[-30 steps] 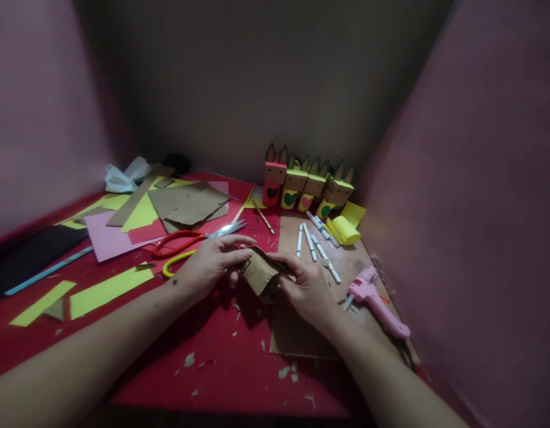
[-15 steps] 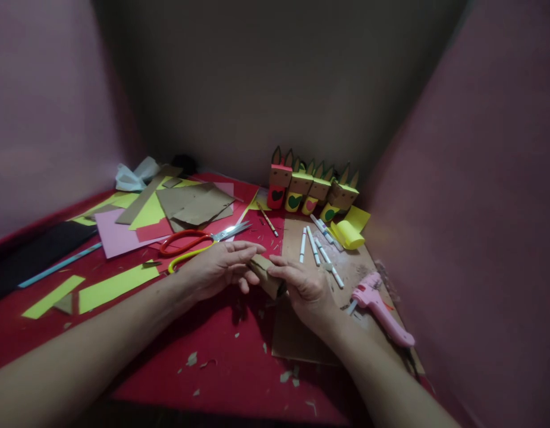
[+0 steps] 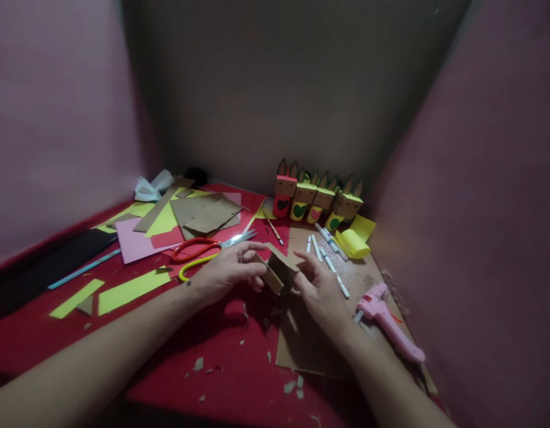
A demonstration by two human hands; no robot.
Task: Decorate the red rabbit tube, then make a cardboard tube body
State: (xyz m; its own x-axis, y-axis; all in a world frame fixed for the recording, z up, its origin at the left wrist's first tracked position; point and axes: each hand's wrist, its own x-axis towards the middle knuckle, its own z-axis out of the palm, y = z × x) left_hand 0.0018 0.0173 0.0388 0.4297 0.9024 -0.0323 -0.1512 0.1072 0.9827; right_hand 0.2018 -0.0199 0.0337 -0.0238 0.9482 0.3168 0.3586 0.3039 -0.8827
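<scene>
Between my two hands is a small folded piece of brown cardboard (image 3: 281, 264), bent so that its two sides stand apart with a gap between them. My left hand (image 3: 232, 270) pinches its left side between thumb and fingers. At the right end, my right hand (image 3: 321, 288) grips it, with the fingertips partly hidden behind the cardboard. Just beyond my left wrist lie scissors (image 3: 197, 249) with red and yellow handles. Under the right hand is a flat cardboard sheet (image 3: 301, 351) on the red tabletop (image 3: 239, 380).
Several cardboard figures with pointed ears (image 3: 313, 199) stand at the back. Markers (image 3: 332, 270), a pink glue gun (image 3: 388, 321) and curled yellow paper (image 3: 352, 241) lie to the right. Coloured paper (image 3: 134, 238), yellow strips (image 3: 134, 291) and a blue striped stick (image 3: 85, 268) lie left.
The cardboard piece was folded nearly closed and is now opened, its two sides spread apart. Both hands have shifted their hold on it. The whole view has moved slightly.
</scene>
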